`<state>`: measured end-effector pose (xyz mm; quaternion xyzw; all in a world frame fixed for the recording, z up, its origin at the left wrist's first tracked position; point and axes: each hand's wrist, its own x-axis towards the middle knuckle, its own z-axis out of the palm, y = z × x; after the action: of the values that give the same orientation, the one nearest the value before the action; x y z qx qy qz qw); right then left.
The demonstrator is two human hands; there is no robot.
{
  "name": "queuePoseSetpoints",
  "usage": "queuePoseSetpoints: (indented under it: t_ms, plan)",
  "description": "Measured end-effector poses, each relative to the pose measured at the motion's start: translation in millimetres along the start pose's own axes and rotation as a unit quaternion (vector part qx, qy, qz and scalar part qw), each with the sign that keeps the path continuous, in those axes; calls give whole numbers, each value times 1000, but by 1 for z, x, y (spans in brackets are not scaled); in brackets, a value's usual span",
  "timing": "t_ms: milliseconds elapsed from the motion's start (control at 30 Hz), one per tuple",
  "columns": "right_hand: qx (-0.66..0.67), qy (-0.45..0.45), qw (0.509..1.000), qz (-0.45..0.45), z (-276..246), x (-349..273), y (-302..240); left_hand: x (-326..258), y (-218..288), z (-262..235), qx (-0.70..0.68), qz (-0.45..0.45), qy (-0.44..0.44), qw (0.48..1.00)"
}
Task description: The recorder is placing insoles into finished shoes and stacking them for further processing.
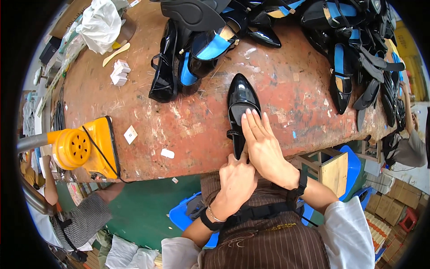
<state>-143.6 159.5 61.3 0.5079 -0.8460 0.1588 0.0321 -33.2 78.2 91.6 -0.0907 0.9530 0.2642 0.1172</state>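
Observation:
A black patent pointed-toe shoe [242, 91] lies on the worn red-brown table, its toe away from me. A thin strap crosses it and a dark insole shows in its opening. My left hand [237, 179] is closed round the heel end, fingers curled and partly hidden. Stretched out flat, the fingers of my right hand [265, 145] lie on the insole and the shoe's right edge. Beyond it to the left stands a similar black shoe [164, 74] beside one with a blue lining [215, 47].
More black shoes [342, 85] are heaped at the back right. At left stands a yellow lamp-like device [96, 145] with a cord. White paper stacks [120, 72], a yellow stick-shaped tool [116, 54] and a white bag [100, 27] lie back left. Other people are at both sides.

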Motion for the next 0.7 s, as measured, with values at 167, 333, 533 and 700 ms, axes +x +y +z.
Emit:
queuePoseSetpoints:
  t_ms: [167, 333, 533, 700]
  plan:
    - [-12, -27, 999, 43, 6, 41, 9, 2, 0, -5, -27, 18, 57, 998]
    - [-13, -3, 1000, 2, -2, 13, 4, 0, 2, -4, -42, -17, 35, 998]
    - [-148, 45, 987, 51, 23, 33, 3, 4, 2, -8, -8, 5, -22, 1000]
    - [-99, -142, 985, 22, 37, 71, 6, 5, 10, -17, 12, -2, 16, 1000]
